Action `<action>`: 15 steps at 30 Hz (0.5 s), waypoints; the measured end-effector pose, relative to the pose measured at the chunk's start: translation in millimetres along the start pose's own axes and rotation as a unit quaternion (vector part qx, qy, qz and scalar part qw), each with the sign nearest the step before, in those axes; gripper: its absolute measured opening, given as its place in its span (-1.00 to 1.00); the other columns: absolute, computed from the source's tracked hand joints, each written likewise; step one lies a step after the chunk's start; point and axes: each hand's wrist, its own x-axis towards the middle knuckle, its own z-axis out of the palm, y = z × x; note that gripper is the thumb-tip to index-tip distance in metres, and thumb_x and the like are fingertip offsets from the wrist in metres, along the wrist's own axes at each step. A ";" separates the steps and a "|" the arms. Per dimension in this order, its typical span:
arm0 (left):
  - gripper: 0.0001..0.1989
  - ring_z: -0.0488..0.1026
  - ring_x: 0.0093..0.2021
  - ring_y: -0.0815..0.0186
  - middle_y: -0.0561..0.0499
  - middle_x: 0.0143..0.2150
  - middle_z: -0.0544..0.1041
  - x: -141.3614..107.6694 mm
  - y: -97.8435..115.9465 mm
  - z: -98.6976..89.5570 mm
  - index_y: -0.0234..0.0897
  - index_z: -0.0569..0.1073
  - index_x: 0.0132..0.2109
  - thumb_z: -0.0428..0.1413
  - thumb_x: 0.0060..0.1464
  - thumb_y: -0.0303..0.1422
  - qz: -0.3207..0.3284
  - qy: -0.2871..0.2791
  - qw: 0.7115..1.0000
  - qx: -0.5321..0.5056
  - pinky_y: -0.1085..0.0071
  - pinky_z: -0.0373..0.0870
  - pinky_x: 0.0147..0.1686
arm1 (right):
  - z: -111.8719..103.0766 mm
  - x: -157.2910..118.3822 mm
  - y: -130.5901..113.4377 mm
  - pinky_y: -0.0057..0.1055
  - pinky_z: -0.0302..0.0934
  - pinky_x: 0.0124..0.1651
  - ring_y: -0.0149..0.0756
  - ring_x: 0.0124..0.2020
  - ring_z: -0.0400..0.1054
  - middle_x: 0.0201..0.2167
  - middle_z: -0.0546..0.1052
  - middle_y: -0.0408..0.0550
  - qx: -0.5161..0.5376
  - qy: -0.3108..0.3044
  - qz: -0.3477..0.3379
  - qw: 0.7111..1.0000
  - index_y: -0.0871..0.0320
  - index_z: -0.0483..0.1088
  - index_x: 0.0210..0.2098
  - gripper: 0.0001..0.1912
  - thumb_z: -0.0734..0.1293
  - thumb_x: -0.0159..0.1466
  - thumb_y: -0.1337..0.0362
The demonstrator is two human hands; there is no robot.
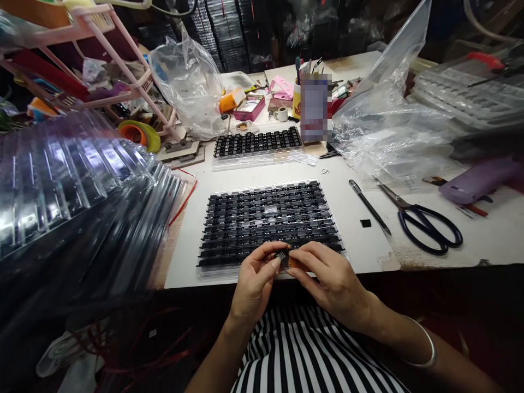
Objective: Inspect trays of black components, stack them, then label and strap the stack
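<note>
My left hand (254, 278) pinches a small black part (282, 254) with pale pins between thumb and fingers. Against it, my right hand (327, 275) grips a small orange-brown piece (298, 264), partly covered by the fingers. Both hands meet over the front edge of a clear tray (201, 271) filled with rows of black parts (241, 221). Farther back, a second clear tray (221, 164) holds similar black parts (257, 142).
A pen (368, 206), a small black square (365, 223) and scissors (421, 218) lie at the right. Stacked plastic trays (57, 180) fill the left side. Clear bags (393, 131), a pink rack (123, 54) and a yellow cup (296, 101) stand behind.
</note>
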 end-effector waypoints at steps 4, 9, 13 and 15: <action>-0.79 0.36 -0.13 0.33 -0.05 -0.10 0.48 0.6 0.1 0.2 -0.24 0.53 -0.15 0.16 0.02 -0.41 0.002 0.007 1.000 0.010 0.49 0.30 -0.17 | 1.5 0.4 0.9 -0.35 0.27 -0.31 -0.31 -0.36 0.32 -0.37 0.43 0.00 -0.005 0.004 -0.002 1.000 0.25 0.37 -0.18 -0.84 0.19 0.30 0.39; -0.77 0.36 -0.16 0.33 -0.06 -0.09 0.48 -0.3 -2.8 0.5 -0.24 0.52 -0.12 0.16 0.03 -0.38 0.007 0.022 1.000 0.019 0.49 0.29 -0.21 | 1.6 0.5 2.3 -0.35 0.27 -0.30 -0.31 -0.35 0.32 -0.36 0.43 0.00 0.003 -0.001 0.005 1.000 0.25 0.36 -0.16 -0.84 0.19 0.30 0.39; -0.77 0.35 -0.25 0.38 -0.06 -0.10 0.49 -0.6 -3.9 2.2 -0.25 0.53 -0.12 0.16 0.03 -0.37 0.007 0.029 0.999 0.012 0.49 0.29 -0.24 | -11.2 -1.9 0.2 -0.38 0.26 -0.33 -0.34 -0.38 0.29 -0.39 0.41 -0.03 0.010 -0.061 0.023 0.998 0.22 0.36 -0.23 -0.86 0.17 0.31 0.38; -0.77 0.31 -0.34 0.44 -0.06 -0.10 0.49 -0.5 -3.7 3.2 -0.25 0.52 -0.12 0.16 0.03 -0.37 0.005 0.032 0.999 0.005 0.50 0.28 -0.27 | -20.4 -3.3 -1.6 -0.39 0.24 -0.35 -0.35 -0.40 0.27 -0.41 0.39 -0.05 0.019 -0.096 0.036 0.995 0.21 0.36 -0.26 -0.87 0.18 0.31 0.38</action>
